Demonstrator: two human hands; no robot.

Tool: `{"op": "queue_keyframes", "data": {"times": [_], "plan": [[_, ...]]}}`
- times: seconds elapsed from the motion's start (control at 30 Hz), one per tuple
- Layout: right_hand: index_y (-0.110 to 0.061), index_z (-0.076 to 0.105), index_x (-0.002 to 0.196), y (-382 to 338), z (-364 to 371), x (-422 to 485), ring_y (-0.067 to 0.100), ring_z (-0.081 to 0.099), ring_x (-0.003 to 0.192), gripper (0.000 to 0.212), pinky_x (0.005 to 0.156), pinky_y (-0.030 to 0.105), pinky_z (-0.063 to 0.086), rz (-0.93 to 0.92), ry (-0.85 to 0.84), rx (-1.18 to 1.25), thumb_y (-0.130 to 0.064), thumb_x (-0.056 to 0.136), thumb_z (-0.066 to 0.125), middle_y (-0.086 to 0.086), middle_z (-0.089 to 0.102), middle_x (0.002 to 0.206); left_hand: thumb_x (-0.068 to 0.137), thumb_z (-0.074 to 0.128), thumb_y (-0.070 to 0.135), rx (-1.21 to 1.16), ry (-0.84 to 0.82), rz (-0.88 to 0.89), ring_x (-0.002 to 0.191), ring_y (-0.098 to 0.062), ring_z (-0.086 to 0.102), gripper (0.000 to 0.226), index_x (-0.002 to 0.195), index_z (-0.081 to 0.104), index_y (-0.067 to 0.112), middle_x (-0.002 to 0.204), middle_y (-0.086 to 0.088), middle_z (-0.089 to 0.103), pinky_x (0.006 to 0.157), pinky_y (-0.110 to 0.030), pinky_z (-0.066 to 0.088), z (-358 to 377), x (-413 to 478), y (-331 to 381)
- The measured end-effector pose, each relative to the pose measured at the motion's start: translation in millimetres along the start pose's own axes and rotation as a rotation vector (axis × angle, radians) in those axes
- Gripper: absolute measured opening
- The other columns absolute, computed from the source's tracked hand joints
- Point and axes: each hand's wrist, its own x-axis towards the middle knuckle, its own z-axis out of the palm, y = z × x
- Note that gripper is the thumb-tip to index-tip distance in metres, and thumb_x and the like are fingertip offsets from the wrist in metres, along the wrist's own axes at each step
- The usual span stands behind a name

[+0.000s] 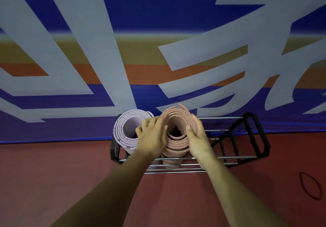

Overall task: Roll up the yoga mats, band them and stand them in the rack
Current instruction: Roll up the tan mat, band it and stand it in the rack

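A rolled pink mat (176,142) stands on end in the black metal rack (254,138), its open spiral end facing up. My left hand (153,135) grips its left side, fingers laid over the top edge. My right hand (197,136) holds its right side, thumb on the inner rim. The top of the roll is squeezed into an oval between my hands. A rolled lilac mat (125,129) stands upright beside it at the rack's left end. No band shows on either roll from this angle.
The rack's right half holds no mats, with silver rails (176,171) along the front. A loose black elastic band (310,185) lies on the red floor at the right. A blue, orange and grey banner wall (158,50) stands right behind the rack.
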Motion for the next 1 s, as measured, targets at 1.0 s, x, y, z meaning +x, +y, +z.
{"op": "queue_keyframes", "data": {"times": [1.0], "plan": [[-0.035,0.002,0.161,-70.1,-38.5,-134.2,0.025,-0.006,0.156,0.059,0.125,0.048,0.009,-0.036,0.089,-0.855,-0.046,0.108,0.027,0.002,-0.006,0.17,0.107,0.022,0.046,0.426,-0.133,0.264,0.156,-0.02,0.001,0.058,0.16,0.021,0.021,0.17,-0.001,0.006,0.124,-0.047,0.001,-91.4,-57.7,98.1]]}}
